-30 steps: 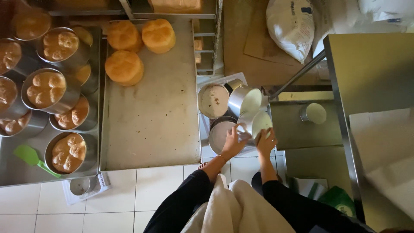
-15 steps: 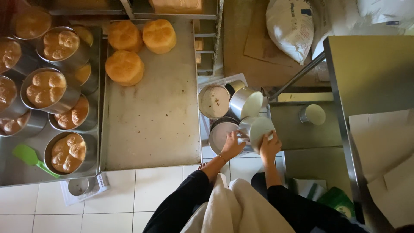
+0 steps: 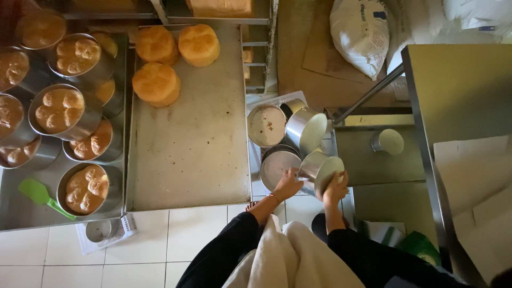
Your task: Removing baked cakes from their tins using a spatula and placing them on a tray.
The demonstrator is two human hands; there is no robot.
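Lowered since the earlier frame: both hands and the tilted tin, now nearer the person's body. Large flat grey metal tray (image 3: 192,154), bare but for three round golden loaves (image 3: 156,84) at its far end. Round shiny metal baking tin (image 3: 320,169), tilted on its side above the stacked tins (image 3: 266,125); likely light, rigid, slippery, best taken by rim and wall. Left hand (image 3: 287,184) cupped on its base side; right hand (image 3: 335,189) curled round its rim.

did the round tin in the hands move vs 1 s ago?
Yes. The tilted round tin has dropped lower, away from the tin stacked above it, toward the person's body.
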